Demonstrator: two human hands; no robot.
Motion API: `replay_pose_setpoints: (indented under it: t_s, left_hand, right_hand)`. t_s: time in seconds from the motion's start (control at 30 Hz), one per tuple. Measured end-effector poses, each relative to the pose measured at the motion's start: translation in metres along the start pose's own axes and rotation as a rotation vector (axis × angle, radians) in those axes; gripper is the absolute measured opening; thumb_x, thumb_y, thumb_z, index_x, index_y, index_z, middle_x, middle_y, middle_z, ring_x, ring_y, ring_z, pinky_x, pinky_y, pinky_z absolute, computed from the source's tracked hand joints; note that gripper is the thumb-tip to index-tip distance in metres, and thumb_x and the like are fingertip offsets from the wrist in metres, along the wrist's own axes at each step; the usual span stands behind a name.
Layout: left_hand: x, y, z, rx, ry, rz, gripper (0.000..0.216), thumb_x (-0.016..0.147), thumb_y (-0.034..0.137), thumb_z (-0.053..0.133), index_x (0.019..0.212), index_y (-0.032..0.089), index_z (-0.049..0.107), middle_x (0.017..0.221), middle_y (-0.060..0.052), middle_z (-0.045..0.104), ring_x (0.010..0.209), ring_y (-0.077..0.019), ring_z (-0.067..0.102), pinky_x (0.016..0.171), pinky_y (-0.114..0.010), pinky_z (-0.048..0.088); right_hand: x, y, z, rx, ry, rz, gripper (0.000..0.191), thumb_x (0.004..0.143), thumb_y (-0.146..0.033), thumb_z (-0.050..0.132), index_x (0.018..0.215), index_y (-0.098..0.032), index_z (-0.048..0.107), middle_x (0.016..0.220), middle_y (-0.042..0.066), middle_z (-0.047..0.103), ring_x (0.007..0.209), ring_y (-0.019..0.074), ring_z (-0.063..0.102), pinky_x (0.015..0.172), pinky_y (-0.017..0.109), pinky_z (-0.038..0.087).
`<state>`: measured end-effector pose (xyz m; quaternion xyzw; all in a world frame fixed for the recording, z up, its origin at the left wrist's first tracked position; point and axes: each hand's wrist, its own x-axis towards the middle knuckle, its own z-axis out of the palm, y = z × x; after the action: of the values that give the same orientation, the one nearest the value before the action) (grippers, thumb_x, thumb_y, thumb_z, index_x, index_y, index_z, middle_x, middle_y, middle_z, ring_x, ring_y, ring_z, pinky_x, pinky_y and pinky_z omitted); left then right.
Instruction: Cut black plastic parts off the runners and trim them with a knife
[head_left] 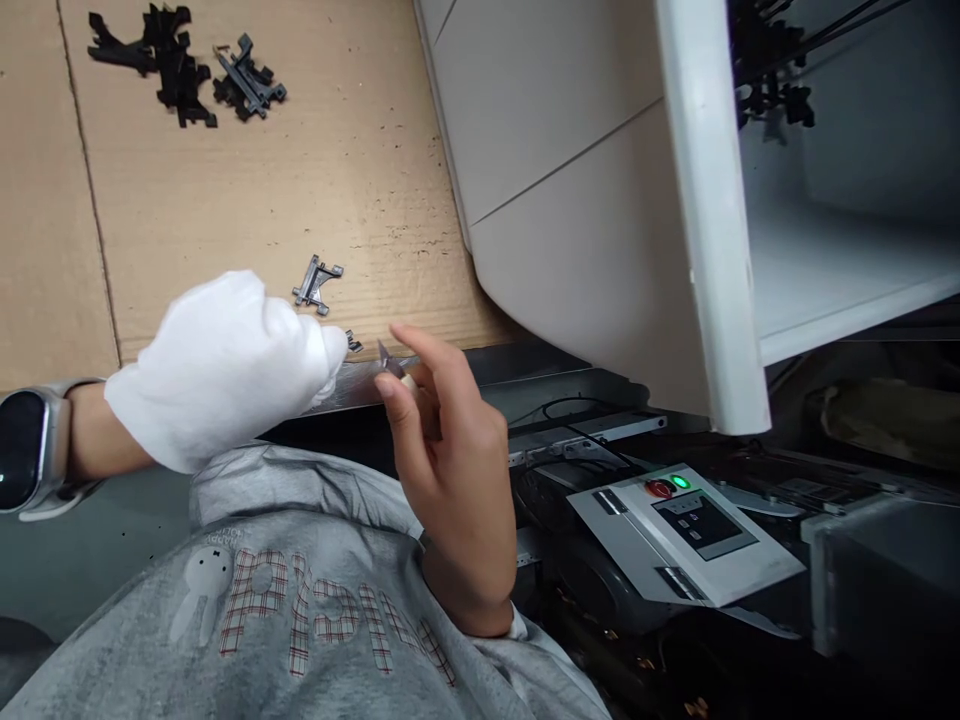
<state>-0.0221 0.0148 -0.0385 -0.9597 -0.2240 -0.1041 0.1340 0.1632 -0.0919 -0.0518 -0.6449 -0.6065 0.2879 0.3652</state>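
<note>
My left hand (232, 365), in a white glove, is closed near the front edge of the cardboard-covered table. A bit of a small black plastic part (354, 342) sticks out past its fingertips; the glove hides the rest. In my bare right hand (457, 460), thumb and fingers are closed round a small knife (387, 358). Its short pointed blade shows, tilted toward the left hand and apart from the part. Just beyond the glove, a single black plastic bracket (318, 284) lies on the cardboard.
Several black brackets lie in a pile (176, 65), with a smaller cluster (249, 80) beside it at the far left. A large light-grey bin (585, 200) stands on the right, holding more black parts (772, 60). A control box (686, 535) with a lit green button sits lower right.
</note>
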Motion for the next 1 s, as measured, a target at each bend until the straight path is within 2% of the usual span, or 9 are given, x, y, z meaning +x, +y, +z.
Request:
replay_pose_setpoints:
  t_s: [0.1, 0.17, 0.37, 0.5, 0.6, 0.7, 0.77, 0.9, 1.0]
  left_hand:
    - [-0.001, 0.0, 0.001, -0.012, -0.001, 0.023, 0.038, 0.094, 0.007, 0.047, 0.06, 0.021, 0.053, 0.046, -0.005, 0.05, 0.039, -0.0226, 0.051, 0.051, -0.034, 0.025]
    - [-0.002, 0.001, 0.003, -0.024, 0.006, 0.049, 0.036, 0.091, 0.004, 0.049, 0.06, 0.021, 0.053, 0.048, -0.005, 0.051, 0.042, -0.0218, 0.051, 0.051, -0.033, 0.028]
    - [0.001, 0.0, 0.003, -0.03, 0.081, 0.068, 0.042, 0.101, 0.007, 0.048, 0.063, 0.023, 0.054, 0.05, -0.002, 0.05, 0.046, -0.0198, 0.045, 0.055, -0.034, 0.031]
    - [0.005, 0.0, 0.0, -0.085, 0.084, -0.017, 0.027, 0.111, 0.024, 0.056, 0.089, 0.02, 0.072, 0.063, 0.0, 0.064, 0.056, -0.0201, 0.054, 0.062, -0.033, 0.032]
    - [0.003, 0.0, 0.002, -0.194, 0.068, -0.043, 0.036, 0.115, 0.02, 0.043, 0.103, 0.023, 0.076, 0.067, 0.002, 0.066, 0.054, -0.0169, 0.045, 0.063, -0.033, 0.025]
    - [-0.001, 0.0, 0.005, -0.286, 0.028, -0.035, 0.045, 0.111, 0.009, 0.036, 0.103, 0.026, 0.077, 0.069, 0.003, 0.068, 0.055, -0.0161, 0.041, 0.064, -0.034, 0.021]
    - [-0.002, -0.001, 0.005, -0.322, -0.014, -0.06, 0.046, 0.109, 0.009, 0.036, 0.102, 0.026, 0.078, 0.07, 0.002, 0.069, 0.055, -0.0156, 0.041, 0.065, -0.036, 0.021]
    - [0.001, -0.005, 0.003, -0.387, 0.037, -0.134, 0.056, 0.113, 0.025, 0.032, 0.08, 0.021, 0.076, 0.061, 0.0, 0.064, 0.051, -0.0142, 0.031, 0.062, -0.035, 0.02]
    - [0.002, -0.007, 0.003, -0.371, 0.064, -0.201, 0.068, 0.116, 0.039, 0.027, 0.069, 0.019, 0.071, 0.057, -0.001, 0.061, 0.056, -0.013, 0.034, 0.064, -0.032, 0.023]
  right_hand:
    - [0.005, 0.001, 0.002, 0.193, -0.066, 0.026, 0.026, 0.106, -0.024, 0.071, 0.132, -0.025, 0.069, 0.085, -0.003, 0.073, 0.067, 0.016, 0.07, 0.068, 0.029, 0.062]
    - [0.011, 0.002, 0.005, 0.297, -0.091, 0.08, 0.023, 0.102, -0.029, 0.078, 0.124, -0.026, 0.071, 0.074, -0.007, 0.063, 0.059, 0.014, 0.059, 0.059, 0.027, 0.056]
    - [0.023, 0.005, 0.01, 0.504, -0.087, 0.195, 0.006, 0.1, -0.028, 0.074, 0.099, -0.023, 0.071, 0.079, -0.003, 0.07, 0.055, 0.0097, 0.056, 0.049, 0.022, 0.046]
    - [0.021, 0.014, 0.009, 0.619, -0.017, 0.226, 0.008, 0.098, -0.029, 0.078, 0.1, -0.024, 0.073, 0.075, -0.005, 0.066, 0.047, 0.0073, 0.046, 0.043, 0.021, 0.039]
    - [0.021, 0.019, 0.008, 0.733, -0.03, 0.229, 0.01, 0.102, -0.034, 0.077, 0.102, -0.025, 0.073, 0.073, -0.006, 0.065, 0.043, 0.0057, 0.038, 0.039, 0.02, 0.033]
    - [0.023, 0.017, 0.007, 0.758, -0.088, 0.257, 0.022, 0.098, -0.042, 0.085, 0.099, -0.025, 0.07, 0.07, -0.007, 0.064, 0.045, 0.0072, 0.043, 0.04, 0.021, 0.036]
    - [0.022, 0.014, 0.007, 0.715, -0.082, 0.251, 0.029, 0.098, -0.05, 0.084, 0.101, -0.026, 0.069, 0.072, -0.006, 0.066, 0.049, 0.0096, 0.051, 0.046, 0.023, 0.045]
    - [0.01, 0.011, 0.005, 0.602, -0.038, 0.114, 0.039, 0.111, -0.062, 0.06, 0.131, -0.03, 0.068, 0.091, -0.001, 0.075, 0.064, 0.0146, 0.065, 0.06, 0.03, 0.059]
    - [-0.004, 0.01, 0.003, 0.492, -0.006, 0.072, 0.039, 0.118, -0.055, 0.049, 0.148, -0.034, 0.061, 0.093, -0.001, 0.074, 0.072, 0.0172, 0.069, 0.064, 0.031, 0.061]
